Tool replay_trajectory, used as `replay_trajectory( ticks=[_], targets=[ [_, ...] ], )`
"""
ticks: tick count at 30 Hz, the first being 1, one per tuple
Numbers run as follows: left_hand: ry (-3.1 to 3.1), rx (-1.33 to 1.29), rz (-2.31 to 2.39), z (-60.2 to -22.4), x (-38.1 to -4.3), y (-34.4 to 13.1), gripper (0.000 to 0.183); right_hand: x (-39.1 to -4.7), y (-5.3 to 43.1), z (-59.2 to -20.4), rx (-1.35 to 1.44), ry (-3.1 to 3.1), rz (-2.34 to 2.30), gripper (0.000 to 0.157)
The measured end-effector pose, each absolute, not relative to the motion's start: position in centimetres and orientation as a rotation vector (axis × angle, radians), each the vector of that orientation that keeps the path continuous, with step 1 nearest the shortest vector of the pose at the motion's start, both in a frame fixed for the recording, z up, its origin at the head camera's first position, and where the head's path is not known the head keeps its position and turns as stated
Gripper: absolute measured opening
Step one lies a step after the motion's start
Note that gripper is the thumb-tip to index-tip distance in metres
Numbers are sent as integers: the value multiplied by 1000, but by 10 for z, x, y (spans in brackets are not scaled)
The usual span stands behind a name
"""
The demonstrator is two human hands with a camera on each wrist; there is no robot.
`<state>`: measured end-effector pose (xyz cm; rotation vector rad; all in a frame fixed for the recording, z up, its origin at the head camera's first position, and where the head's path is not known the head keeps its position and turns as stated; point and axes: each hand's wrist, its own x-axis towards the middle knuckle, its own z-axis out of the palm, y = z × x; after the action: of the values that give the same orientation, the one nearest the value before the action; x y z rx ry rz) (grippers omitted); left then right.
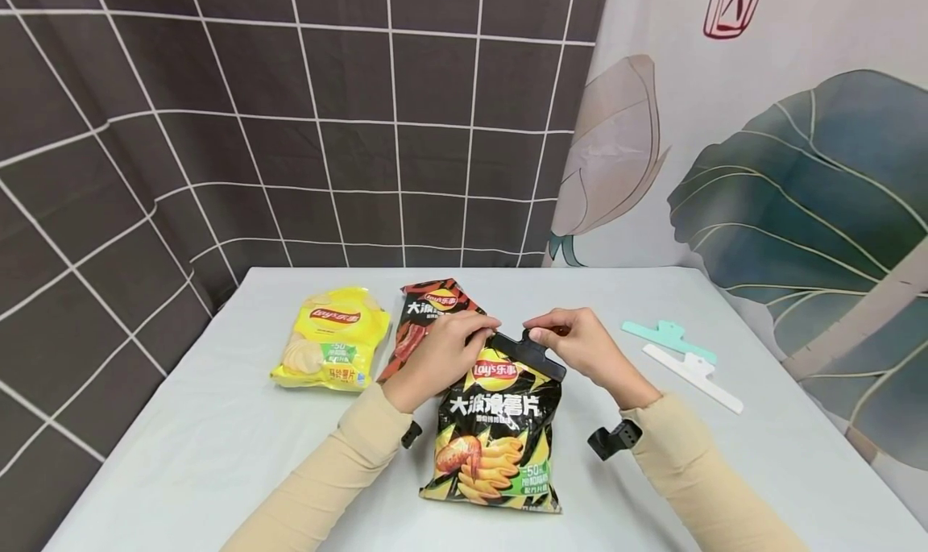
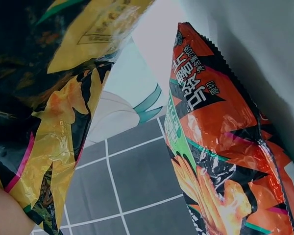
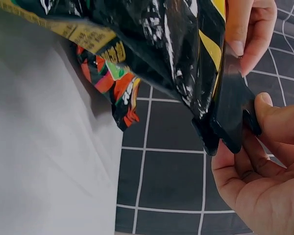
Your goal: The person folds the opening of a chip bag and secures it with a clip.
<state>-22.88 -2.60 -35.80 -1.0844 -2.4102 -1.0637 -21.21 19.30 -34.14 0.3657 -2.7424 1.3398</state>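
Note:
A black bag of potato chips lies face up on the table, its top edge lifted. Across that top sits a black bag clip, its long jaws over the bag's edge. My right hand pinches the clip's handle between thumb and fingers, shown closely in the right wrist view. At the bag's top left corner, by the clip's end, my left hand pinches the bag; its fingertips are partly hidden. Behind my left hand lies a red bag of chips, partly covered.
A yellow bag of chips lies at the back left. On the right side of the white table are a mint green bag clip and a white bag clip. A dark gridded curtain hangs behind the table.

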Motion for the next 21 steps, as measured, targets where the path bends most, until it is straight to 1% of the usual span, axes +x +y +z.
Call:
replay_trajectory(
  ticks=[15,21],
  targets=[
    [-2425,-1069,-1061,-358,-229,-27,23,-210,189,-344,339,-2750,1359,20],
    [-2421,-1065,-1054,-360,-228,-28,23,-209,190,-346,324,-2781,1383,23]
  ],
)
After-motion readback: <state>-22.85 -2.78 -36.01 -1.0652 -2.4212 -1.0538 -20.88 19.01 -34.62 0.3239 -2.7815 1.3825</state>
